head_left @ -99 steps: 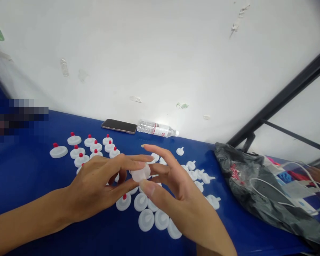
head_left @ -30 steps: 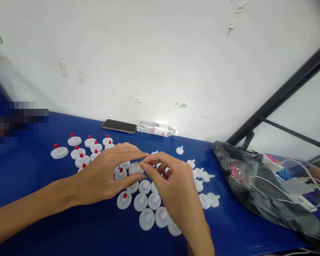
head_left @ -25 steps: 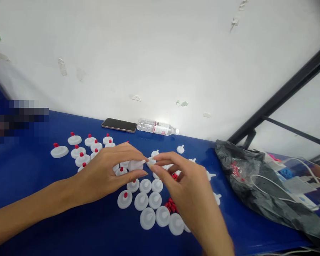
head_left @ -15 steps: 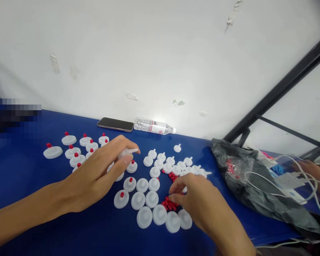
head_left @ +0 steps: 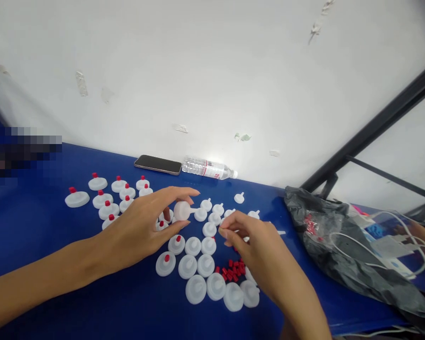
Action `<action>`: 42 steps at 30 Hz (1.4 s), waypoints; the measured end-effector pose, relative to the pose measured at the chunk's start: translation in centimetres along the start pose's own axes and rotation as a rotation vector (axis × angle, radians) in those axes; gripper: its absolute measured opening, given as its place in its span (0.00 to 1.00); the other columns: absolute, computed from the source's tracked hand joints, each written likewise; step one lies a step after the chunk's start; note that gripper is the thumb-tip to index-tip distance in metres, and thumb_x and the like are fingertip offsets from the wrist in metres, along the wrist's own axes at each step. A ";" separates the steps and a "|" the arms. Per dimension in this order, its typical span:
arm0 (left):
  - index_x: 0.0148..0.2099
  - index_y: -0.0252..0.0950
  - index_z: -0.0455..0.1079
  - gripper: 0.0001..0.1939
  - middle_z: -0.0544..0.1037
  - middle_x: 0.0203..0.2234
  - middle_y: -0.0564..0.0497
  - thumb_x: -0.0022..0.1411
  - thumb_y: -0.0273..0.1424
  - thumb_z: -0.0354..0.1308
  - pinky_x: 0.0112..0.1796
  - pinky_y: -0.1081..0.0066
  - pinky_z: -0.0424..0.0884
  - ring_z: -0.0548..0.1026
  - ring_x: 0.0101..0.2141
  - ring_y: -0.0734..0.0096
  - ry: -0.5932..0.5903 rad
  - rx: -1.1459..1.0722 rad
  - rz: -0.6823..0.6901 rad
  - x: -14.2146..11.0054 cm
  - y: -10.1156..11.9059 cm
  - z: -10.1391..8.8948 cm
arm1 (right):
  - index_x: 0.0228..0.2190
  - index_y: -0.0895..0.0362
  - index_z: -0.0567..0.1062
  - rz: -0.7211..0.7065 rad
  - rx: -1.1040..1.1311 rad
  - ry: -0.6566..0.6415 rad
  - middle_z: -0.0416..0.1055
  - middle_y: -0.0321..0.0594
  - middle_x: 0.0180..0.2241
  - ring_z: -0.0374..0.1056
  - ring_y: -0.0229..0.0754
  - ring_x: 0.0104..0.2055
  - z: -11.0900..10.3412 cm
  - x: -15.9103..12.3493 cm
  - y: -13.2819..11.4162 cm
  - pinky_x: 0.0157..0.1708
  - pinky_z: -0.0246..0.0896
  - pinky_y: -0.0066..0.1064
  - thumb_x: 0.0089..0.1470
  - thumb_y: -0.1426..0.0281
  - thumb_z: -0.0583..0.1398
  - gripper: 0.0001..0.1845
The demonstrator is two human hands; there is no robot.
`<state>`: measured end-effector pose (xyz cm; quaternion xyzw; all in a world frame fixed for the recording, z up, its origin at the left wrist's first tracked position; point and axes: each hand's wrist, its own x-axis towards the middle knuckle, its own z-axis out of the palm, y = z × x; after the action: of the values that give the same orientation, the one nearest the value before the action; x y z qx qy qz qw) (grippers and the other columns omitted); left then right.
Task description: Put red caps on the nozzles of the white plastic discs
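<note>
Above blue table (head_left: pixel 38 226), white spouted piece (head_left: pixel 181 211) between left fingers (head_left: pixel 174 230)

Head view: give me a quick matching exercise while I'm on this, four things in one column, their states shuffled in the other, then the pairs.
Things:
1. Left hand
2. Phone
3. Right hand
4. Clear bottle

States:
A. Fingertips pinched together, near the loose red caps
B. Lying on its side
C. Lying flat, dark screen up
D. Holding a white spouted piece

Pairs: 1-D, 2-C, 3-A, 4-B
</note>
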<state>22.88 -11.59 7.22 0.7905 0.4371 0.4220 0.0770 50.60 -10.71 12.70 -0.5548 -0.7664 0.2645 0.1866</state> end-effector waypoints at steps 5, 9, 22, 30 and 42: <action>0.73 0.53 0.73 0.20 0.89 0.57 0.52 0.85 0.39 0.63 0.43 0.69 0.87 0.87 0.36 0.69 0.025 0.014 0.082 -0.1 -0.1 0.2 | 0.55 0.40 0.83 -0.084 0.296 -0.016 0.90 0.31 0.41 0.85 0.49 0.43 0.5 0.2 -1.2 0.41 0.71 0.37 0.73 0.69 0.68 0.14; 0.71 0.52 0.74 0.19 0.89 0.54 0.52 0.85 0.33 0.61 0.48 0.70 0.87 0.90 0.50 0.62 0.033 0.029 0.174 -0.3 0.0 0.3 | 0.55 0.40 0.83 -0.084 0.345 -0.038 0.90 0.30 0.41 0.82 0.46 0.39 1.1 0.2 -2.1 0.35 0.68 0.35 0.72 0.69 0.69 0.15; 0.69 0.45 0.76 0.18 0.87 0.55 0.46 0.85 0.23 0.56 0.47 0.68 0.85 0.87 0.51 0.64 0.102 0.120 0.347 -0.3 -0.3 0.5 | 0.53 0.42 0.86 -0.144 0.386 0.010 0.89 0.32 0.38 0.84 0.46 0.36 1.0 0.2 -2.4 0.33 0.72 0.33 0.71 0.65 0.70 0.11; 0.69 0.45 0.76 0.17 0.86 0.56 0.46 0.84 0.26 0.61 0.50 0.67 0.87 0.87 0.53 0.62 0.097 0.109 0.311 -0.5 -0.1 0.3 | 0.48 0.45 0.88 -0.125 0.460 0.116 0.89 0.34 0.37 0.82 0.44 0.35 1.1 0.2 -2.8 0.31 0.71 0.32 0.69 0.65 0.71 0.07; 0.73 0.52 0.75 0.20 0.90 0.53 0.51 0.85 0.37 0.65 0.53 0.63 0.90 0.91 0.48 0.61 0.166 0.085 0.294 -0.6 0.3 0.4 | 0.41 0.48 0.88 -0.122 0.616 0.119 0.88 0.38 0.39 0.81 0.44 0.35 1.3 0.6 -2.9 0.34 0.76 0.33 0.64 0.63 0.74 0.05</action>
<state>23.21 -12.10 6.74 0.8110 0.3389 0.4736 -0.0556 47.48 -11.15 13.46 -0.4396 -0.6701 0.4394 0.4058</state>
